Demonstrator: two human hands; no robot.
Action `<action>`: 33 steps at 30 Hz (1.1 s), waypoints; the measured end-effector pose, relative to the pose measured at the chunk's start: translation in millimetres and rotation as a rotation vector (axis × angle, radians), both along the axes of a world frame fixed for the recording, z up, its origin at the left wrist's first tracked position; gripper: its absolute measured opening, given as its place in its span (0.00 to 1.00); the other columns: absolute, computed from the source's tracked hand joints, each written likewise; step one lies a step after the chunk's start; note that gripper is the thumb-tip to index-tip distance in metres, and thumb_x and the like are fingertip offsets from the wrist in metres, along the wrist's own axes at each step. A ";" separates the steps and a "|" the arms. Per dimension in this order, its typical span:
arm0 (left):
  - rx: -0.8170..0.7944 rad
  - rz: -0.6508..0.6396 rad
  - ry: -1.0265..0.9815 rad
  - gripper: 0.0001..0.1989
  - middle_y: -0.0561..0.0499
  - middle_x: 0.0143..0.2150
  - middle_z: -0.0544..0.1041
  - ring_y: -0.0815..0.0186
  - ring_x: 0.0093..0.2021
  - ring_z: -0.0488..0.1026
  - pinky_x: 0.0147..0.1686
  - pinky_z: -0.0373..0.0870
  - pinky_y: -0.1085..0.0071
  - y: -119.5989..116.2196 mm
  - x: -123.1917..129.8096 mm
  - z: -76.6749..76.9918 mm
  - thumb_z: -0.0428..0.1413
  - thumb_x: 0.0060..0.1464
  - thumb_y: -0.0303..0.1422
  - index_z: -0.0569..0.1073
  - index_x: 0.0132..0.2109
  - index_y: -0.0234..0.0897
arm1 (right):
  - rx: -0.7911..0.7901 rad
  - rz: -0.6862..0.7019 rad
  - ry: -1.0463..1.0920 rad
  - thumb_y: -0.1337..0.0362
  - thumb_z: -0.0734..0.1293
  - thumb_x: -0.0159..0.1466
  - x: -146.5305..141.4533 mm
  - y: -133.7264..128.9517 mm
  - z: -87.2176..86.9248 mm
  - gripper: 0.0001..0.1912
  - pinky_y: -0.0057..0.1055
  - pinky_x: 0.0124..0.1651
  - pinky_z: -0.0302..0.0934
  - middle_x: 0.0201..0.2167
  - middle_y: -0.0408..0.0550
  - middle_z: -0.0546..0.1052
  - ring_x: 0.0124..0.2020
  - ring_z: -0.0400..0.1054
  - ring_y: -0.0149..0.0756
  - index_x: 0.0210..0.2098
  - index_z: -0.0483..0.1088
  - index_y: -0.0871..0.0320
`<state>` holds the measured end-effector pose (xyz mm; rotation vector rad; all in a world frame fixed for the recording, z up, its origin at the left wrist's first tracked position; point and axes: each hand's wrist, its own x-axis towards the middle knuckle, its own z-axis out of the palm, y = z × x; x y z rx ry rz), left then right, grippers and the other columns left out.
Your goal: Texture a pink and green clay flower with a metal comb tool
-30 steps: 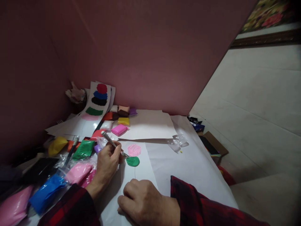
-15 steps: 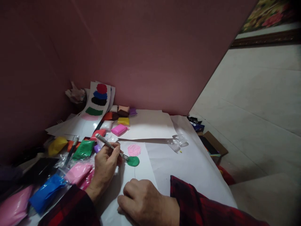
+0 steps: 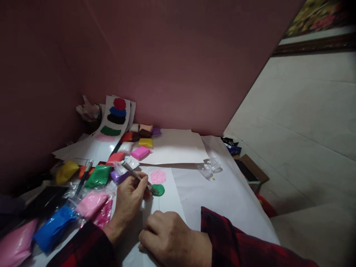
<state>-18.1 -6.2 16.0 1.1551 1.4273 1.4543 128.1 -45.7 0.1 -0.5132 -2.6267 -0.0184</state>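
Left hand [image 3: 129, 198]: you grip the fork [image 3: 130, 169], its tines at the green disc [image 3: 159, 190]
Right hand [image 3: 167, 234]: you curl it closed on the white sheet [image 3: 172, 185]
Green disc: on that sheet, just nearer you than the pink disc [image 3: 158, 177]

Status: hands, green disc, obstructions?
Left hand grips fork, tines at green disc. Right hand curled over white sheet. Only fork overlaps disc.

Pink wall [image 3: 167, 74]: dimly lit, darkened toward 10 o'clock
White papers [image 3: 102, 152], 9 o'clock: glare reflected
Left hand [image 3: 129, 196], 7 o'clock: shadow cast beside it
Pink packet [image 3: 18, 243], 8 o'clock: stretched by distortion
Framed picture [image 3: 322, 20], 2 o'clock: blurred
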 end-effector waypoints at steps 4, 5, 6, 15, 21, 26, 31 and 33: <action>-0.004 0.015 0.031 0.13 0.55 0.19 0.73 0.66 0.18 0.70 0.19 0.68 0.72 -0.1 1.5 -0.2 0.59 0.49 0.42 0.71 0.34 0.36 | -0.001 -0.003 0.018 0.61 0.66 0.66 -0.3 -1.2 0.0 0.10 0.30 0.23 0.48 0.27 0.45 0.72 0.26 0.63 0.34 0.31 0.67 0.60; -0.007 0.020 0.040 0.13 0.55 0.19 0.72 0.67 0.18 0.69 0.18 0.67 0.72 0.0 1.8 0.2 0.59 0.48 0.42 0.71 0.34 0.35 | -0.004 -0.003 0.021 0.61 0.66 0.66 -0.2 -1.5 0.0 0.10 0.30 0.23 0.48 0.27 0.45 0.72 0.26 0.63 0.34 0.31 0.67 0.60; -0.011 0.025 0.050 0.13 0.56 0.18 0.71 0.67 0.17 0.68 0.17 0.65 0.73 0.0 2.0 0.7 0.59 0.48 0.41 0.71 0.33 0.35 | -0.007 -0.002 0.023 0.61 0.65 0.66 -0.1 -1.7 0.0 0.10 0.31 0.23 0.48 0.28 0.45 0.72 0.26 0.63 0.35 0.31 0.67 0.60; -0.004 0.030 0.106 0.12 0.58 0.17 0.69 0.69 0.15 0.65 0.14 0.62 0.74 1.9 -2.1 1.6 0.59 0.47 0.42 0.70 0.32 0.37 | -0.001 0.000 0.037 0.61 0.64 0.67 0.3 -1.2 -2.8 0.11 0.31 0.23 0.48 0.28 0.46 0.71 0.27 0.62 0.35 0.31 0.67 0.60; 0.007 0.066 0.162 0.11 0.58 0.17 0.70 0.68 0.15 0.66 0.14 0.61 0.74 7.2 -9.7 -2.5 0.57 0.49 0.42 0.70 0.33 0.38 | 0.003 -0.008 0.008 0.60 0.65 0.67 0.7 -1.5 2.7 0.10 0.31 0.23 0.48 0.27 0.45 0.71 0.26 0.63 0.35 0.32 0.68 0.60; 0.032 0.107 0.237 0.09 0.58 0.17 0.70 0.68 0.15 0.66 0.15 0.62 0.74 7.0 -14.4 -5.0 0.57 0.52 0.39 0.71 0.33 0.39 | -0.010 -0.003 0.028 0.61 0.65 0.67 0.6 -1.4 3.6 0.11 0.31 0.22 0.50 0.26 0.46 0.72 0.25 0.64 0.35 0.30 0.69 0.60; 0.183 0.146 0.259 0.06 0.57 0.22 0.73 0.69 0.21 0.69 0.21 0.66 0.74 -0.9 -11.7 -4.2 0.57 0.56 0.37 0.73 0.37 0.39 | -0.118 -0.025 0.338 0.67 0.60 0.68 3.6 -2.0 7.1 0.07 0.30 0.27 0.59 0.27 0.48 0.72 0.28 0.66 0.35 0.35 0.68 0.60; 0.325 0.028 0.229 0.04 0.57 0.25 0.74 0.69 0.22 0.71 0.23 0.68 0.74 -6.4 -8.5 -3.0 0.57 0.58 0.34 0.73 0.39 0.39 | -0.170 -0.134 0.529 0.71 0.60 0.67 5.6 -1.4 10.7 0.07 0.32 0.34 0.64 0.33 0.50 0.73 0.35 0.68 0.37 0.43 0.67 0.60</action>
